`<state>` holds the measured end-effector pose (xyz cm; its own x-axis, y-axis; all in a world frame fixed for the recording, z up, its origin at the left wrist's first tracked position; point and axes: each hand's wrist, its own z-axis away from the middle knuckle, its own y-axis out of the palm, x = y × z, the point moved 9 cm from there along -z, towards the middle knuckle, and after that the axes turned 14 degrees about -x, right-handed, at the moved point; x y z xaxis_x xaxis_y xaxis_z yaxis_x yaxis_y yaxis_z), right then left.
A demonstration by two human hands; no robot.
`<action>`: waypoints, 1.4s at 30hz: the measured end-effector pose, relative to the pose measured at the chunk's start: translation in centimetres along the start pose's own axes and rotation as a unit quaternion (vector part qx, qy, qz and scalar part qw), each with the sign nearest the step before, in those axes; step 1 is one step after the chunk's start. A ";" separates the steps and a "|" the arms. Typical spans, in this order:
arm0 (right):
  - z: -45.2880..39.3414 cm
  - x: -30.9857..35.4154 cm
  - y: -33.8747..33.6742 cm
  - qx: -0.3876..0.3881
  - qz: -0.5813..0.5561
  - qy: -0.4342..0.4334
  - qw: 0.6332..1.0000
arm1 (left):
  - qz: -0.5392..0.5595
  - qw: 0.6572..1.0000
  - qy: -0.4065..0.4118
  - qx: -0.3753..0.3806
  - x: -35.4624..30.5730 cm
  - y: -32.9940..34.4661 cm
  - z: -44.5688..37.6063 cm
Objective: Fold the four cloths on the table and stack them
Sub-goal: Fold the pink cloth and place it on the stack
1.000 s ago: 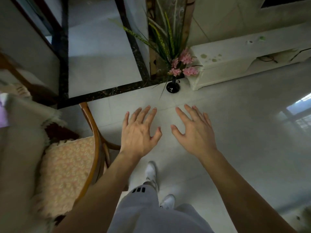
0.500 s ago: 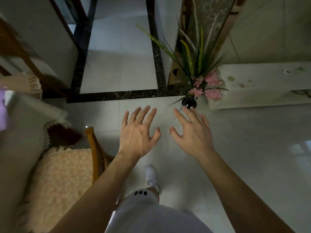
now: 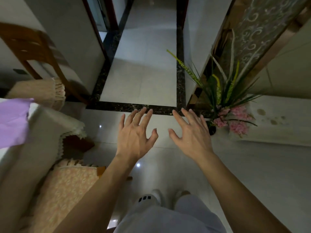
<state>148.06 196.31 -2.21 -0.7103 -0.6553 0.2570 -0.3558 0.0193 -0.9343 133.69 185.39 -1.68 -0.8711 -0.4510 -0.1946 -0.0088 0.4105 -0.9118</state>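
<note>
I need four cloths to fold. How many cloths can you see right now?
1: a purple cloth lies on the table at the far left, partly cut off by the frame. The others may be out of view.

1. A lilac, smooth cloth now shows at the far left, lying on the white lace-edged tablecloth; a second ago only a sliver of it was visible.
2. The black vase of pink flowers and green blades sits further right now, beside my right hand.
3. A second brown wooden chair appears top left.
4. My feet stand side by side now.
</note>
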 end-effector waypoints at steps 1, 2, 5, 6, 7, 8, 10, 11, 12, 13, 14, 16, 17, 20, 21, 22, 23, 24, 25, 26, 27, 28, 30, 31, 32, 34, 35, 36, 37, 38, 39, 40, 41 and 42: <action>-1.1 0.3 0.2 -0.006 -0.002 -0.008 1.000 | -0.003 1.000 -0.004 -0.004 0.3 0.1 -0.6; -2.2 0.5 0.4 -0.010 -0.004 -0.017 1.000 | -0.005 1.000 -0.009 -0.007 0.6 0.2 -1.2; -5.2 1.4 1.4 -0.015 -0.014 -0.044 0.999 | -0.012 0.999 -0.029 -0.016 2.0 0.4 -3.0; -6.3 1.7 1.8 -0.017 -0.017 -0.054 0.998 | -0.016 0.999 -0.037 -0.016 2.6 0.5 -3.6; -7.4 1.9 2.2 -0.018 -0.019 -0.063 0.998 | -0.021 0.999 -0.046 -0.016 3.1 0.7 -4.3; -8.6 2.2 2.7 -0.016 -0.022 -0.072 0.997 | -0.025 0.998 -0.055 -0.017 3.7 0.9 -5.0; -11.1 2.8 3.9 -0.005 -0.028 -0.087 0.996 | -0.030 0.997 -0.075 -0.020 4.9 1.5 -6.5; -12.2 3.1 4.5 -0.001 -0.031 -0.095 0.995 | -0.033 0.996 -0.083 -0.019 5.4 1.9 -7.3; -13.4 3.4 5.0 0.001 -0.035 -0.105 0.994 | -0.037 0.995 -0.091 -0.018 5.9 2.4 -8.2; -14.6 3.6 5.5 0.003 -0.041 -0.116 0.992 | -0.040 0.994 -0.101 -0.017 6.3 3.0 -9.1; -15.9 3.7 6.0 0.006 -0.045 -0.127 0.991 | -0.042 0.993 -0.110 -0.017 6.6 3.6 -10.1; -18.7 3.7 6.9 0.017 -0.046 -0.150 0.987 | -0.047 0.990 -0.129 -0.016 6.9 4.6 -12.2; -20.2 3.7 7.2 0.021 -0.045 -0.160 0.986 | -0.051 0.989 -0.137 -0.014 7.0 5.1 -13.4; -24.7 4.0 7.8 0.032 -0.054 -0.194 0.979 | -0.061 0.984 -0.170 -0.010 7.8 6.3 -16.9; -25.9 4.3 8.1 0.037 -0.060 -0.206 0.976 | -0.067 0.981 -0.181 -0.011 8.2 6.4 -17.9; -27.1 4.5 8.4 0.042 -0.066 -0.218 0.973 | -0.075 0.978 -0.193 -0.012 8.6 6.5 -18.8; -28.2 4.8 8.8 0.049 -0.071 -0.230 0.969 | -0.081 0.975 -0.205 -0.015 8.9 6.5 -19.5; -29.2 5.1 9.2 0.054 -0.075 -0.241 0.966 | -0.085 0.972 -0.218 -0.020 9.3 6.4 -20.0; -30.0 5.5 9.5 0.057 -0.080 -0.253 0.963 | -0.090 0.969 -0.230 -0.024 9.6 6.3 -20.4; -30.8 6.0 9.9 0.061 -0.083 -0.264 0.959 | -0.096 0.965 -0.242 -0.027 9.9 6.1 -20.7; -31.5 6.6 10.3 0.069 -0.086 -0.276 0.955 | -0.101 0.961 -0.255 -0.028 10.2 5.9 -20.8; -32.0 7.3 10.8 0.078 -0.089 -0.289 0.950 | -0.107 0.957 -0.268 -0.029 10.6 5.7 -20.9; -32.8 9.0 11.4 0.088 -0.101 -0.312 0.940 | -0.120 0.948 -0.292 -0.028 11.6 5.1 -20.6; -33.1 9.9 11.6 0.092 -0.108 -0.323 0.936 | -0.126 0.944 -0.303 -0.029 12.2 4.8 -20.3; -33.3 10.9 11.8 0.098 -0.116 -0.334 0.930 | -0.130 0.940 -0.314 -0.031 12.8 4.4 -20.1; -33.7 12.8 12.4 0.108 -0.127 -0.355 0.920 | -0.136 0.932 -0.334 -0.045 13.9 3.5 -19.7; -33.8 13.8 12.7 0.112 -0.129 -0.365 0.915 | -0.139 0.928 -0.341 -0.054 14.4 3.1 -19.5; -33.8 14.7 13.0 0.115 -0.130 -0.375 0.911 | -0.143 0.924 -0.348 -0.065 14.9 2.7 -19.4; -33.8 15.7 13.4 0.119 -0.131 -0.384 0.906 | -0.146 0.920 -0.355 -0.075 15.4 2.4 -19.2; -33.6 16.7 13.9 0.122 -0.131 -0.394 0.902 | -0.147 0.916 -0.365 -0.083 16.0 2.1 -18.8; -33.4 17.9 14.5 0.127 -0.131 -0.405 0.896 | -0.149 0.909 -0.378 -0.090 17.0 2.0 -18.3; -33.2 18.6 14.9 0.133 -0.132 -0.411 0.892 | -0.151 0.906 -0.385 -0.093 17.5 2.0 -18.0; -32.9 19.5 15.5 0.139 -0.132 -0.421 0.887 | -0.155 0.902 -0.392 -0.093 18.3 2.0 -17.6; -32.6 20.8 16.1 0.144 -0.132 -0.434 0.879 | -0.157 0.896 -0.404 -0.094 19.3 2.0 -17.1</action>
<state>107.76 207.57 -3.87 0.1501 -0.9403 0.3053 -0.1805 -0.3297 -0.9267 108.51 191.02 -1.05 -0.1712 -0.9635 -0.2060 -0.3402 0.2541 -0.9054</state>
